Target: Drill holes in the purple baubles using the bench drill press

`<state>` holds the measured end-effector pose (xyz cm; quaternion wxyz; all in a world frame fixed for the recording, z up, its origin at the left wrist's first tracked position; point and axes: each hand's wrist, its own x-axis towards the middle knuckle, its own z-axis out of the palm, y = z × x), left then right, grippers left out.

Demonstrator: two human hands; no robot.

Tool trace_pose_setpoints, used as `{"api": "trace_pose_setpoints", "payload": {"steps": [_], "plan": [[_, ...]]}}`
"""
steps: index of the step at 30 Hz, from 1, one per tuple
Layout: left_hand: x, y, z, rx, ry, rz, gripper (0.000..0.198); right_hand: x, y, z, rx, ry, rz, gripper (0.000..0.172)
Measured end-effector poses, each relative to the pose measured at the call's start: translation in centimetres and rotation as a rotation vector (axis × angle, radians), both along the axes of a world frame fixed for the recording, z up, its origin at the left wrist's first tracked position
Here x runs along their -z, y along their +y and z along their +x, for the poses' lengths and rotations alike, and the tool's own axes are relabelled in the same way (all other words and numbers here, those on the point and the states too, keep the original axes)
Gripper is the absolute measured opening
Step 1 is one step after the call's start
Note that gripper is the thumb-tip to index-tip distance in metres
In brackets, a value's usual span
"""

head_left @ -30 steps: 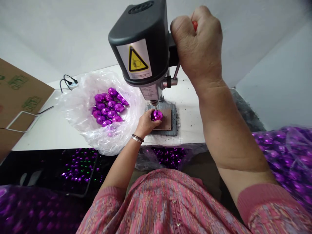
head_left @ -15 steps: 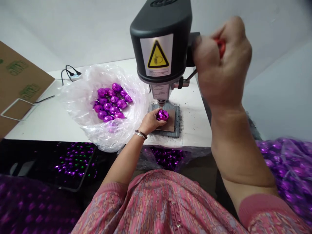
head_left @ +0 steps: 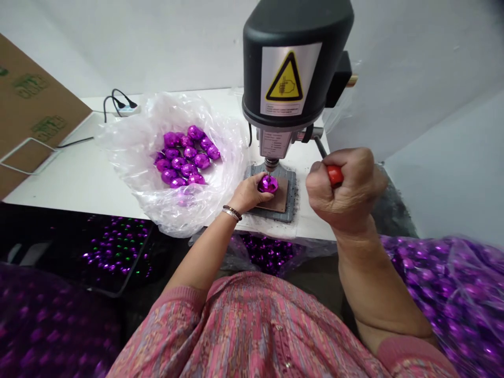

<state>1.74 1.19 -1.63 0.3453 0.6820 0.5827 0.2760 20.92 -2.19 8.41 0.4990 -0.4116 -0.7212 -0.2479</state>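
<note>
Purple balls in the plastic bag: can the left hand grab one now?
Probably not: the left hand grips another faceted ball under the drill chuck. Otherwise, the plastic bag beside it gapes open, its balls uncovered.

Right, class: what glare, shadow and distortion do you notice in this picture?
Head view: glare streaks the plastic bag, glints dot the purple balls; same view, deep shade under the white table, and the right hand looms larger than the left hand.
</note>
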Motion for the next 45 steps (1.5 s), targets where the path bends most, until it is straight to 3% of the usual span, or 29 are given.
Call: {"api": "trace_pose_setpoints", "payload": {"steps": [5,13,24,26,29,34,37,39,41,43,45], "plan": [[-0.1,0.0,0.1,-0.027,0.041,-0.002,0.072,0.7,0.2,-0.4,-0.019,0.015,0.127,0.005],[-0.4,-0.4,0.1,-0.01,0.071,0.012,0.063,2.5,0.1,-1.3,-0.001,0.128,0.11,0.005],[-0.5,-0.5,0.1,-0.023,0.075,0.006,0.064,4.0,0.3,-2.1,-0.102,0.245,0.14,0.007],[-0.6,-0.5,0.1,-0.013,0.074,0.01,0.062,3.4,0.4,-2.2,-0.116,0.266,0.15,0.005],[-0.7,-0.6,0.1,-0.013,0.067,-0.003,0.063,0.6,0.9,-2.3,-0.101,0.335,0.124,0.006],[-0.2,-2.6,-0.4,0.052,0.032,0.101,0.063,-4.4,2.2,-1.9,-0.068,0.472,-0.162,0.021],[-0.2,-5.0,-1.6,0.231,0.053,0.224,0.071,-4.9,2.5,-1.7,-0.052,0.468,-0.202,0.022],[-0.9,-6.3,-3.1,0.31,0.057,0.259,0.065,-4.4,2.5,-1.6,-0.043,0.453,-0.178,0.025],[-2.0,-6.6,-5.2,0.217,0.071,0.261,0.046,-3.9,2.5,-1.5,-0.038,0.439,-0.15,0.029],[-3.2,-5.7,-7.9,-0.065,0.145,0.265,0.033,-3.5,2.4,-1.5,-0.042,0.427,-0.13,0.03],[-4.2,-4.3,-10.6,-0.403,0.297,0.261,0.033,-3.3,2.4,-1.5,-0.045,0.427,-0.125,0.029]]}}
